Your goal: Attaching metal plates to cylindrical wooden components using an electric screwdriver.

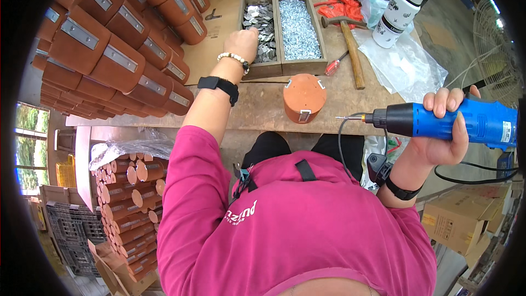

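Note:
My right hand grips a blue electric screwdriver, whose thin bit points left toward a terracotta-coloured round pot. The pot stands upside down or closed end up at the table's near edge, with small metal clips on its side. My left hand reaches to the left compartment of a wooden box, over a heap of flat metal pieces. Its fingers are curled at the heap's edge, and what they pinch is hidden. Many small shiny fasteners fill the box's right compartment.
Stacked terracotta pots with metal strips crowd the left. A hammer, a red-handled screwdriver, a plastic bag and a white bottle lie or stand right of the box. The tool's black cable hangs at right; a fan stands beyond.

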`<act>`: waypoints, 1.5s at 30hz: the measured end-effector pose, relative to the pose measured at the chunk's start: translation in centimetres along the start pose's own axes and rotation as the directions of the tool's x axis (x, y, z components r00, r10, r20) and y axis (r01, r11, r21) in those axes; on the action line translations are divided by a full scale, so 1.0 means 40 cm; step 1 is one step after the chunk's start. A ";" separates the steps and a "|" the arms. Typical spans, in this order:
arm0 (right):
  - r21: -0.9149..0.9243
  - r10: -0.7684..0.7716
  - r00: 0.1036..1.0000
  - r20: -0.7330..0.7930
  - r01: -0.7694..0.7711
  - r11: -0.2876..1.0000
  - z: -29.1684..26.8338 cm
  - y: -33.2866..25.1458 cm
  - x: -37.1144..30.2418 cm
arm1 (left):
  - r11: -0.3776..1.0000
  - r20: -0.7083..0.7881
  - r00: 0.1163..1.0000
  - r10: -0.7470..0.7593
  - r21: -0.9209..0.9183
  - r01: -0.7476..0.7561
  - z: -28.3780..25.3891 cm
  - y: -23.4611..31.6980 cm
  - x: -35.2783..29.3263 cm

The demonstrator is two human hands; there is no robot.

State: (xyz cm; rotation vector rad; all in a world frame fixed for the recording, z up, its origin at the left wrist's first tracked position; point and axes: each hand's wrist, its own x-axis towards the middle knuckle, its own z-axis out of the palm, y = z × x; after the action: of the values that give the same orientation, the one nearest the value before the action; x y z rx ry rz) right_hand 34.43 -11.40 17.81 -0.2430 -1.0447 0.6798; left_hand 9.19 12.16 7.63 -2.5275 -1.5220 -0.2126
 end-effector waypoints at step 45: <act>-0.007 0.106 0.993 -0.051 -0.107 0.994 -0.004 -0.004 -0.048 | -0.941 0.059 0.982 -0.178 -0.303 -0.152 -0.154 0.085 -0.376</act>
State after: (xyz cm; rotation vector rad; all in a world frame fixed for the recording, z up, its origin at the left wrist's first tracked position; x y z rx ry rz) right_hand 33.98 -12.70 16.43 -0.3246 -0.9921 0.7615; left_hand 5.03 -3.73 10.08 0.4102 0.0761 1.2737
